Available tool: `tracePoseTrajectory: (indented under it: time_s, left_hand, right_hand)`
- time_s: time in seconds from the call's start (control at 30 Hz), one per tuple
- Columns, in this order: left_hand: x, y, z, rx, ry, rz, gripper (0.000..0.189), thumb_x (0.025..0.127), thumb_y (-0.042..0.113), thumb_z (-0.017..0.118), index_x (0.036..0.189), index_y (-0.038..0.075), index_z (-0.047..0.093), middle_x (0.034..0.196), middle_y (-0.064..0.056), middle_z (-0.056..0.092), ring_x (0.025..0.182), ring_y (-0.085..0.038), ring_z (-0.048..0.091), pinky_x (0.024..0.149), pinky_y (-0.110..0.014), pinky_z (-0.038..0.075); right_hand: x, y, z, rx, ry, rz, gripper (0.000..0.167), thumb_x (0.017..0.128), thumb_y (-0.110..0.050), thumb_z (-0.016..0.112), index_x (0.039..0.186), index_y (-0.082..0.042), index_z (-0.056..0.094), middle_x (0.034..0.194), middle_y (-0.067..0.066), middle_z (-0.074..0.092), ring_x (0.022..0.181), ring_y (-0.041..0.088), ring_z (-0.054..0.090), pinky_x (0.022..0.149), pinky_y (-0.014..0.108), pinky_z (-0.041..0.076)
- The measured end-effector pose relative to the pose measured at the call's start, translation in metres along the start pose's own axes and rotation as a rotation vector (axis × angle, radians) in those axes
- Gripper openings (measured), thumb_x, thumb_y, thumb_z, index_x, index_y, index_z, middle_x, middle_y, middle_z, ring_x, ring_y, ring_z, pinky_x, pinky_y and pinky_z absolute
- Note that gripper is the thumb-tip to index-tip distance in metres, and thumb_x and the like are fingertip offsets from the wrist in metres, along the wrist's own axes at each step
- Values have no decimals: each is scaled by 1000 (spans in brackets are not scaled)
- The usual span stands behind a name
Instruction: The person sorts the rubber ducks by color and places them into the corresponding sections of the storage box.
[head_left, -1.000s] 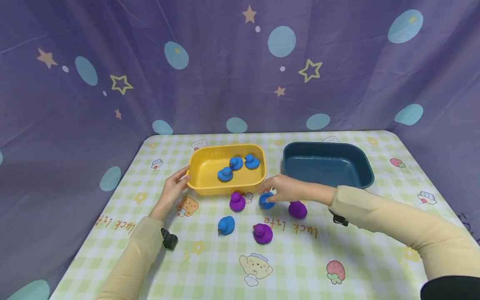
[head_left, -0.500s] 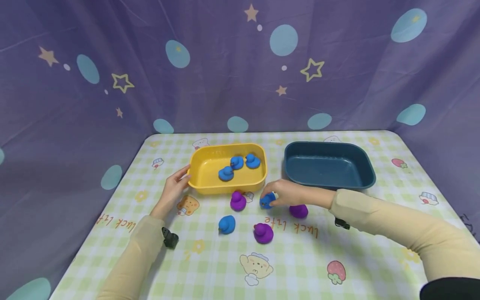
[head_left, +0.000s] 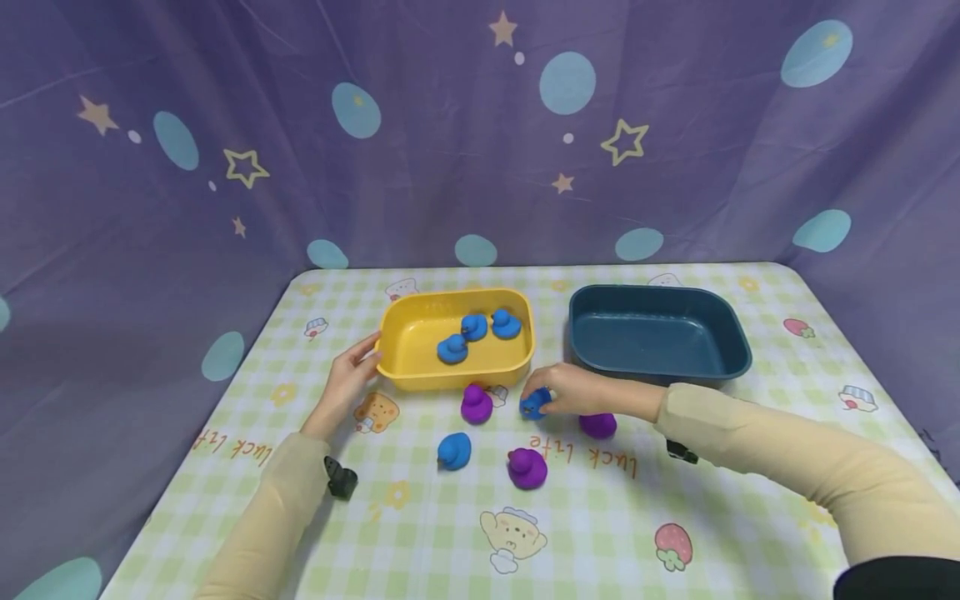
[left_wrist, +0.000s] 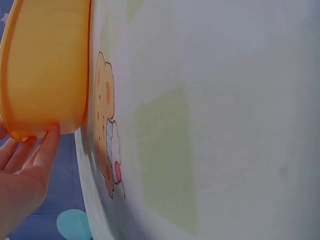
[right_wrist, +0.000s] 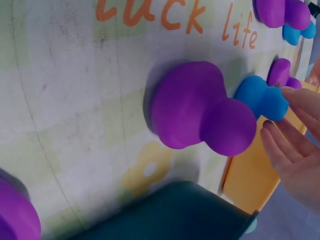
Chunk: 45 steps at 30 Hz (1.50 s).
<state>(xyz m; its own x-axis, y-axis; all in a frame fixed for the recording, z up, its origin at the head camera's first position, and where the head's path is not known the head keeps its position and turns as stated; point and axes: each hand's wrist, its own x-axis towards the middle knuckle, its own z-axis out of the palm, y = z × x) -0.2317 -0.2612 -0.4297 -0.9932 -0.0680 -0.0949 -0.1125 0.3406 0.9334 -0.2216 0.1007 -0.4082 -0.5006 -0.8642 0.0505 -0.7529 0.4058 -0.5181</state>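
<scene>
My left hand (head_left: 348,379) rests extended fingers against the left end of a yellow bin (head_left: 408,381); the left wrist view shows these fingertips (left_wrist: 52,132) on its outer wall. Three blue rubber ducks lie inside, one being the front duck (head_left: 452,349). Just right of the bin's front corner, my right hand (head_left: 566,387) pinches another blue rubber duck (head_left: 534,406) between thumb and fingers; the duck sits at table level. A purple duck (head_left: 597,426) is partly covered by my right wrist in the head view and shows large in the right wrist view.
A dark teal bin (head_left: 660,371) stands at the back right. Before the yellow bin lie a purple duck (head_left: 476,406), a blue duck (head_left: 454,451) and a nearer purple duck (head_left: 527,469). One more purple duck (right_wrist: 17,215) appears at the right wrist view's lower left.
My right thumb and fingers have closed around the blue rubber duck on the table. My left hand stays at the yellow bin. The other ducks have not moved.
</scene>
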Motion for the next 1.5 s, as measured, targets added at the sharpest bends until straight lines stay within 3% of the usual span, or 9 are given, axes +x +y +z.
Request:
tracePoseTrajectory:
  time_s: [0.3,0.8,1.5]
  left_hand:
    - [0,0,0,-14,-5,-9,47,92,16,47,137,14,33,143,-6,27,120,-25,42,84,-17,46]
    - [-3,-2,2,19,2,-2,47,92,20,46,137,14,33,143,-6,28,118,-25,44,88,-22,46]
    - [-3,2,1,-16,0,20,47,91,16,47,136,10,34,142,-9,28,117,-28,45,82,-17,47]
  right_hand:
    - [1,0,6,-2,21,18,25,74,-2,67,99,-3,64,97,5,63,94,17,58,83,25,49]
    - [-1,0,12,-12,69,11,24,74,-1,68,97,-5,65,95,4,62,91,15,58,80,23,49]
    - [-12,-11,-9,20,21,-9,23,75,0,66,97,-2,65,92,5,62,83,13,58,73,21,51]
